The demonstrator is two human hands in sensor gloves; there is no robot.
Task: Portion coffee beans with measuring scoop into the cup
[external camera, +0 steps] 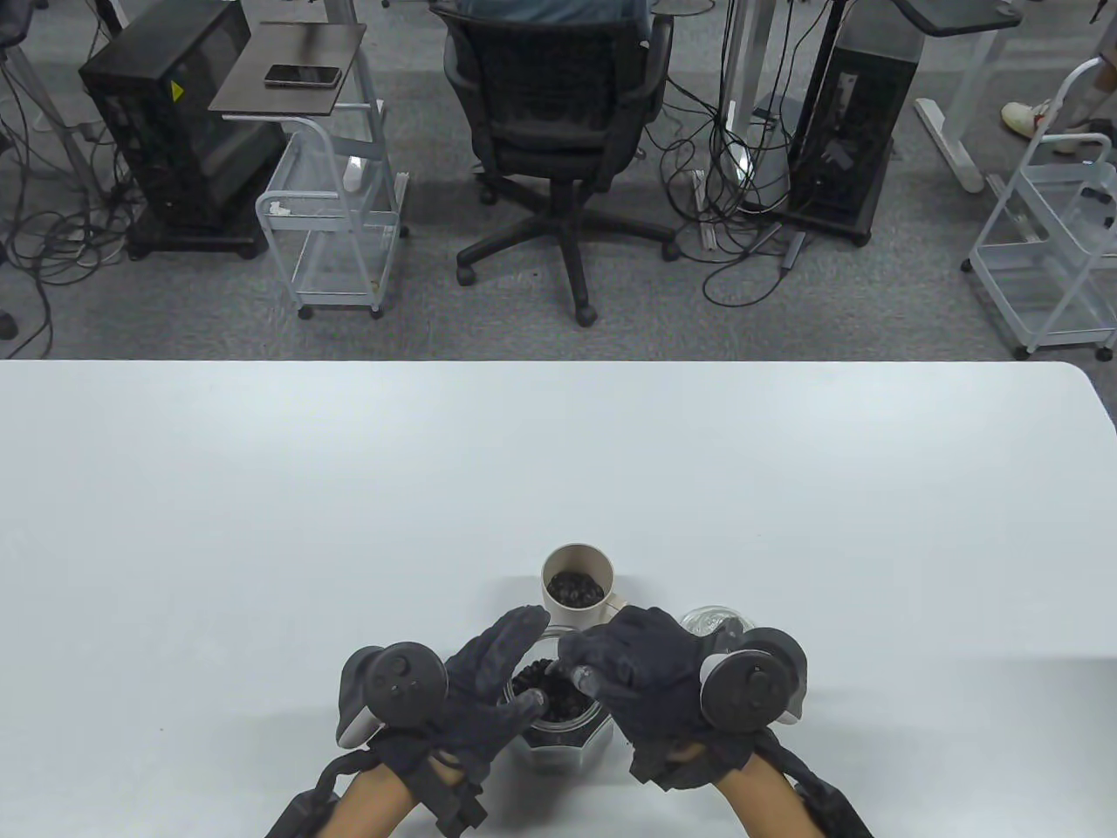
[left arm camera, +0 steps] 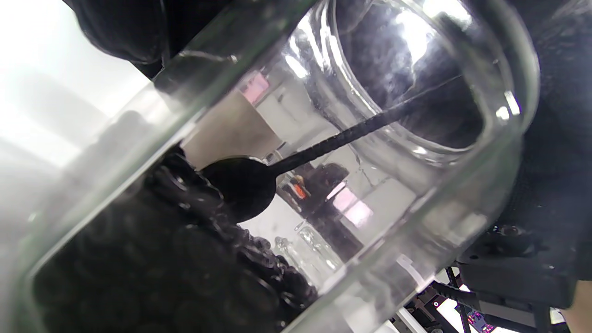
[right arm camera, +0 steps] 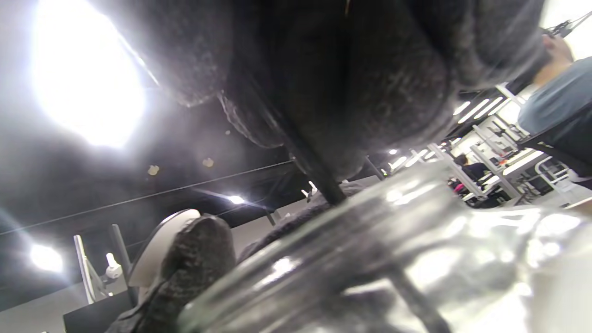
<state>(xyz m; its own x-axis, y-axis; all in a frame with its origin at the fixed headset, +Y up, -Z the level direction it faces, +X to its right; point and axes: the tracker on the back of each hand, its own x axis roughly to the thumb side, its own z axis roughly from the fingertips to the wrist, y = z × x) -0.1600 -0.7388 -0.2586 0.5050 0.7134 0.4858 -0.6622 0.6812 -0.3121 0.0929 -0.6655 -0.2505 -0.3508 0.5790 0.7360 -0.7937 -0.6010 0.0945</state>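
Observation:
A glass jar [external camera: 558, 729] partly filled with coffee beans [external camera: 550, 685] stands near the table's front edge. My left hand [external camera: 502, 676] grips it, fingers on the far side and thumb on the near rim. My right hand [external camera: 611, 668] is over the jar's mouth and pinches the thin black handle [right arm camera: 310, 166] of the measuring scoop. In the left wrist view the scoop's round bowl [left arm camera: 240, 187] is inside the jar, at the surface of the beans [left arm camera: 152, 268]. A beige cup [external camera: 577, 587] with beans in it stands just behind the jar.
A clear glass lid [external camera: 711, 621] lies on the table right of the cup, partly hidden by my right hand. The white table [external camera: 349, 489] stretches far to the left, right and back. An office chair and carts stand on the floor beyond.

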